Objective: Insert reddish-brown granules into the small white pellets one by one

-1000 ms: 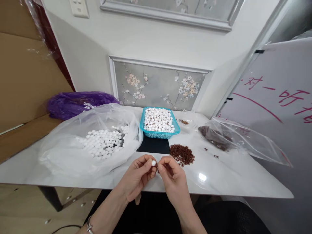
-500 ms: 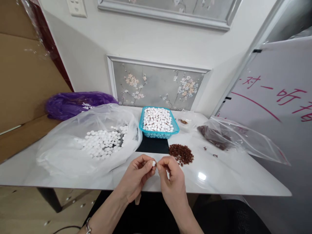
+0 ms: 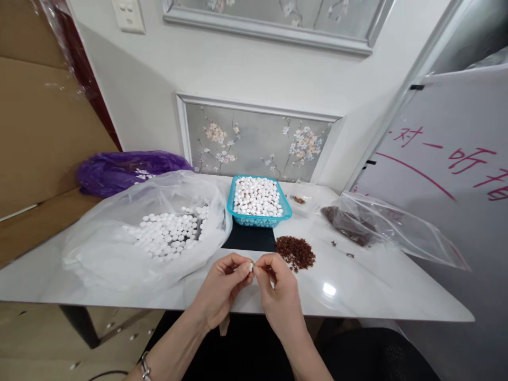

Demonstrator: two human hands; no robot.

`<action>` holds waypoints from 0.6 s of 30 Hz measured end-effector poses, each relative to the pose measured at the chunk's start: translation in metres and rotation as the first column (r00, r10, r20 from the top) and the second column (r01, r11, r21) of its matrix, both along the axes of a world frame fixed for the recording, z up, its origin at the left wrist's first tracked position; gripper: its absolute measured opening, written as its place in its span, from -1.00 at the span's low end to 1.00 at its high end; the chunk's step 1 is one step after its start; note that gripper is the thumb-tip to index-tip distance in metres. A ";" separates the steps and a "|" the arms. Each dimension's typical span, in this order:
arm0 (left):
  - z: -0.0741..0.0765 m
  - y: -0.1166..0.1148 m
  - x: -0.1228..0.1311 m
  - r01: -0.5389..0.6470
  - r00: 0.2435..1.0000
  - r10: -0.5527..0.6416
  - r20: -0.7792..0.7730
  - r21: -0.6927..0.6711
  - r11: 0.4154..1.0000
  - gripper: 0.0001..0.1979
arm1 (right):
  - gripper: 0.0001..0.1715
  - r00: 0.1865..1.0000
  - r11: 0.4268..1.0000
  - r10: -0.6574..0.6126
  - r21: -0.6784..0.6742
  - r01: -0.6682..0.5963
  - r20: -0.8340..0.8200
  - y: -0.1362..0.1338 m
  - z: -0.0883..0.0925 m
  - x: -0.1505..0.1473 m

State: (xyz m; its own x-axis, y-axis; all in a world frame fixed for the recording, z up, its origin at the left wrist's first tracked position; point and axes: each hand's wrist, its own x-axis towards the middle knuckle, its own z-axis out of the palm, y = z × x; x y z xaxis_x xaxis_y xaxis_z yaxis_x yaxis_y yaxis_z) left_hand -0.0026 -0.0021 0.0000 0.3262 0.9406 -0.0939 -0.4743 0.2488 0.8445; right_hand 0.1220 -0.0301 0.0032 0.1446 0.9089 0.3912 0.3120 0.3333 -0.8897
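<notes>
My left hand (image 3: 224,286) pinches a small white bead (image 3: 250,266) between thumb and forefinger, just above the table's near edge. My right hand (image 3: 278,283) is closed in a pinch right against that bead; what its fingertips hold is too small to make out. A little pile of dark red-brown bits (image 3: 296,252) lies just beyond the right hand. To the left an open clear plastic bag (image 3: 119,248) holds many white beads (image 3: 169,234). A turquoise basket (image 3: 288,212) heaped with white beads stands behind the hands.
The white marble table (image 3: 377,296) ends close to my body. A purple bag (image 3: 119,169) lies at the back left. A clear zip bag (image 3: 397,227) with dark red-brown material lies at the right. A whiteboard with red writing (image 3: 448,169) leans at the right. Cardboard stands at the left.
My two hands have closed in on each other slightly, so the right fingertips now touch the bead and hide more of it. Nothing else on the table has moved.
</notes>
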 end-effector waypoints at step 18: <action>0.008 -0.003 0.002 0.057 0.998 -0.058 -0.033 -0.029 0.998 -0.65 | -0.69 0.921 0.925 0.377 -0.079 -0.371 0.096 -0.005 0.015 0.026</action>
